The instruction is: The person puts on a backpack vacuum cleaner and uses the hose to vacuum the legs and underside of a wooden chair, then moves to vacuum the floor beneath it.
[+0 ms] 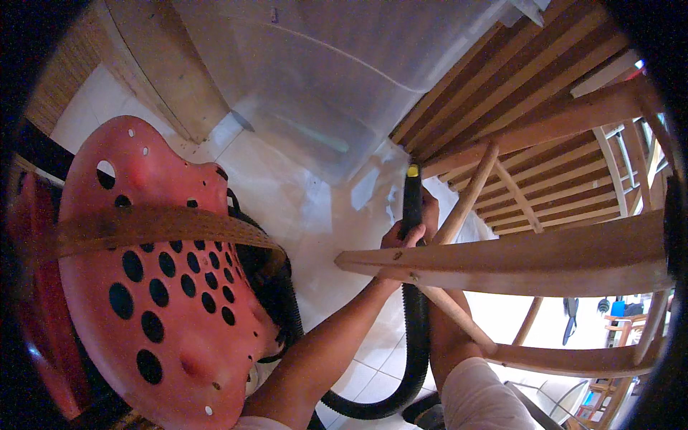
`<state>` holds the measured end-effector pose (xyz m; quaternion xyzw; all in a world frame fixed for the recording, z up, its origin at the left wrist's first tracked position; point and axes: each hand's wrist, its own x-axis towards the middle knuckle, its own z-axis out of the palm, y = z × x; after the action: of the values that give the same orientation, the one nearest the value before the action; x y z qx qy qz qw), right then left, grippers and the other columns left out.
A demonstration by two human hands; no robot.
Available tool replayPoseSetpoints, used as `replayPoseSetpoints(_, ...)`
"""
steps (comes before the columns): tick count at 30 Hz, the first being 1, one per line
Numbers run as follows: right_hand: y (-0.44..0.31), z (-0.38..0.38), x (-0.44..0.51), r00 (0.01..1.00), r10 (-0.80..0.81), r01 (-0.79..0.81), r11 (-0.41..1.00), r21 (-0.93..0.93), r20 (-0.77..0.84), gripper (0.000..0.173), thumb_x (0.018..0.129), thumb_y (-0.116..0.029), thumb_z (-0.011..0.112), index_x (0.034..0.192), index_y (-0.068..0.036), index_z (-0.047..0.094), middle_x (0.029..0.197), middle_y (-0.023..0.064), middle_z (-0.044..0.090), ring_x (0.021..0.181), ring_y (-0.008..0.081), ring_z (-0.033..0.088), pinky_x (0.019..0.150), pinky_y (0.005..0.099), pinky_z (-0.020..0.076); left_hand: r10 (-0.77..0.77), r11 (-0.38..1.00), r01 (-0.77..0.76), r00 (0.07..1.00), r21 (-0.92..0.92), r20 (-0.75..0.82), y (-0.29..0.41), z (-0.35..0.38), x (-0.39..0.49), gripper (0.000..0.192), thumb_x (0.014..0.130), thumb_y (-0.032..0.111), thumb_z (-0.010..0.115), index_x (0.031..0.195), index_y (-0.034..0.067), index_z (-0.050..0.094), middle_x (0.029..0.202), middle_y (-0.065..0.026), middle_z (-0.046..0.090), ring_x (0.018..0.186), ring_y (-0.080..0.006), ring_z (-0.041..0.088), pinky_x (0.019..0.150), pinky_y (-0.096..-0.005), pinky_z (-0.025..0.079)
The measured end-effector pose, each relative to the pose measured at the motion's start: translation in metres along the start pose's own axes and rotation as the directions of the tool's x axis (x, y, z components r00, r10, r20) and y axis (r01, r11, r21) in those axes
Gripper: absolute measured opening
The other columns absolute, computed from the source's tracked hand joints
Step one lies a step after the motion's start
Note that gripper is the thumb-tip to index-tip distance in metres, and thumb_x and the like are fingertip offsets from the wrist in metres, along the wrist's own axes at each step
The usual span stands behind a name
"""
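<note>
Both my hands hold the black rigid end of a corrugated hose, which looks like a vacuum hose [417, 333]. My left hand [402, 235] wraps around the tube, its thumb across the front. My right hand [430, 212] is on the tube's right side, partly hidden behind it. The tube's tip [412, 171] has a yellow patch and points away from me, above the tiled floor [344, 215]. A wooden bar [500, 266] of a chair-like frame crosses above my wrists and hides part of them. Below my hands, the hose bends left near the floor.
A red perforated plastic shell [183, 344] with a brown strap [161, 228] around it fills the left. Ahead stands a translucent plastic bin [333, 70] beside a wooden panel [172, 70]. Wooden slats [500, 80] line the upper right. A dark shoe [424, 411] shows below.
</note>
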<state>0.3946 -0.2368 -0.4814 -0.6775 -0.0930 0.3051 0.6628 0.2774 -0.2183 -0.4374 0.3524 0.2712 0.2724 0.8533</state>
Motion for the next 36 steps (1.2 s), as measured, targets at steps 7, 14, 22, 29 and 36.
replayPoseSetpoints(7,0.004,0.004,0.004,1.000,0.004,-0.004,1.000,0.006,0.010,0.033,0.085,-0.021,0.053,0.107,0.003,0.056,0.084,0.0139,0.060,0.071,0.0231,0.056,0.064,0.0329,0.0452,-0.063,0.997,0.063,0.998,-0.035,-0.007,0.009,-0.003,0.008,0.033,0.078,0.033,0.064,0.092,0.004,0.058,0.075,-0.0009,0.055,0.067,-0.0093,0.049,0.059,-0.0249,0.041)
replayPoseSetpoints(14,0.006,0.003,0.006,1.000,0.011,-0.011,1.000,0.024,-0.002,0.033,0.085,-0.021,0.052,0.107,0.003,0.056,0.082,0.0126,0.059,0.068,0.0218,0.055,0.062,0.0323,0.0444,-0.039,0.999,0.039,0.999,-0.001,-0.022,0.001,-0.009,0.016,0.035,0.078,0.033,0.065,0.097,0.005,0.057,0.077,0.0000,0.055,0.068,-0.0073,0.048,0.060,-0.0236,0.040)
replayPoseSetpoints(22,0.003,0.006,0.011,1.000,0.015,-0.014,0.999,0.034,-0.011,0.033,0.086,-0.021,0.051,0.107,0.003,0.055,0.079,0.0112,0.058,0.066,0.0204,0.054,0.060,0.0316,0.0434,0.015,0.994,-0.011,0.999,0.108,-0.034,-0.001,-0.011,0.019,0.035,0.078,0.033,0.064,0.097,0.004,0.058,0.077,-0.0015,0.058,0.069,-0.0093,0.050,0.063,-0.0252,0.042)
replayPoseSetpoints(29,0.005,0.014,0.011,1.000,0.003,-0.001,0.998,0.060,-0.027,0.033,0.086,-0.021,0.050,0.107,0.003,0.055,0.077,0.0100,0.058,0.063,0.0191,0.052,0.058,0.0310,0.0426,-0.002,0.980,0.011,0.999,0.200,-0.045,0.006,-0.014,0.015,0.034,0.078,0.034,0.063,0.094,0.003,0.059,0.076,-0.0032,0.059,0.070,-0.0118,0.052,0.065,-0.0269,0.043)
replayPoseSetpoints(36,0.003,0.022,0.008,1.000,0.009,-0.007,0.998,0.066,-0.024,0.033,0.087,-0.021,0.049,0.107,0.003,0.055,0.075,0.0088,0.057,0.061,0.0178,0.051,0.056,0.0304,0.0418,0.046,0.967,-0.030,0.997,0.253,-0.056,0.002,-0.019,0.014,0.037,0.078,0.036,0.063,0.097,0.004,0.059,0.078,-0.0021,0.059,0.072,-0.0118,0.053,0.066,-0.0267,0.043)
